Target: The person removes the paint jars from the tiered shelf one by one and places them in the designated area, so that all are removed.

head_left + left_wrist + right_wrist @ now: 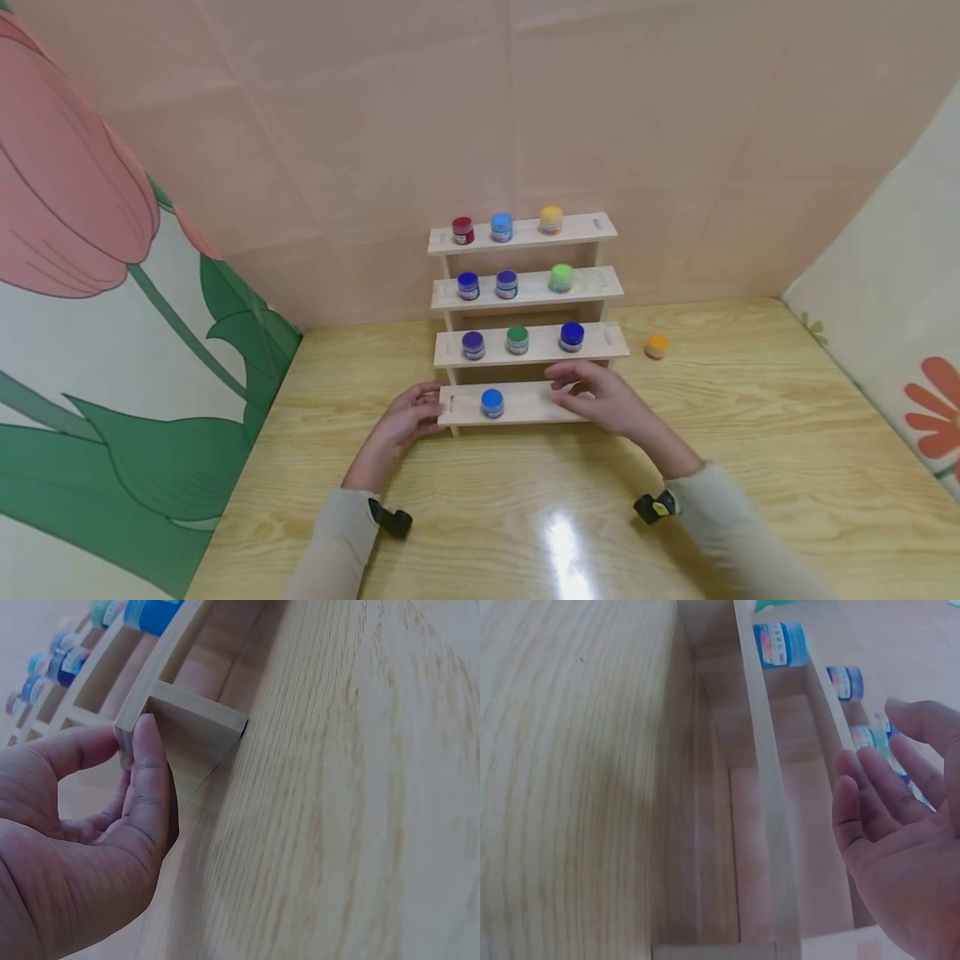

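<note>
A pale wooden four-step display rack [532, 406] stands on the table against the backdrop. My left hand [405, 419] pinches the left end of its lowest step; the left wrist view shows thumb and fingers on either side of the board's end [139, 712]. On that step, left of the middle, sits a small blue paint jar [492, 403]. Over the step's right part is my right hand [603, 402], fingers loosely bent and holding nothing. The third step carries a purple jar [473, 345], a green jar [517, 340] and a dark blue jar [572, 337].
Upper steps hold more jars, among them a light green jar [561, 278] and a yellow jar [551, 220]. An orange-lidded jar [656, 347] stands on the table [750, 417] right of the rack. Flower-printed panels [150, 400] flank the table.
</note>
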`<state>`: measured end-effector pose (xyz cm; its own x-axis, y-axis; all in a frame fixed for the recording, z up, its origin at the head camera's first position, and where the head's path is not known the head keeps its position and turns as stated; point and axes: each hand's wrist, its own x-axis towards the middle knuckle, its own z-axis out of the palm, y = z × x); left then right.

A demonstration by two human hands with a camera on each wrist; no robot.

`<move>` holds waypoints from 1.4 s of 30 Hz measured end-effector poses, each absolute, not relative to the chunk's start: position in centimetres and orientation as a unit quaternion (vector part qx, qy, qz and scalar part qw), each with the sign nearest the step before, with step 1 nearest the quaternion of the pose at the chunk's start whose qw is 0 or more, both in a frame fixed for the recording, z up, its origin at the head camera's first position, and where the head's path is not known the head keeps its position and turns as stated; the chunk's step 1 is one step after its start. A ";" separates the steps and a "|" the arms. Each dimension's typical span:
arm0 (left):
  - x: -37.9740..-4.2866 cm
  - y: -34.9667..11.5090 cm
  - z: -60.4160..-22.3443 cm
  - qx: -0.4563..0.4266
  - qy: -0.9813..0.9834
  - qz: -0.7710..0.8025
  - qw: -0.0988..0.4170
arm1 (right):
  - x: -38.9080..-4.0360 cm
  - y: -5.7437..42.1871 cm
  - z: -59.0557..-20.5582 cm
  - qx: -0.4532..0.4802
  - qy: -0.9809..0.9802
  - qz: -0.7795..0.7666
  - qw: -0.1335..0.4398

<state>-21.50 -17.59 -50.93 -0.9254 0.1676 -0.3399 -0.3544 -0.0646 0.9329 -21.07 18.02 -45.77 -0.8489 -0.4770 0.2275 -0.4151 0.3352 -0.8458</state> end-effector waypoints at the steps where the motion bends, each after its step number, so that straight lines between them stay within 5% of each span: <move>1: -21.5 -17.6 -50.9 -0.071 0.660 0.726 0.180 | -21.1 17.8 -45.8 -0.273 0.815 -0.509 0.036; 42: -21.4 -17.6 -50.8 -0.077 0.658 0.728 0.177 | -23.6 10.9 -47.3 -0.344 0.809 -0.460 0.124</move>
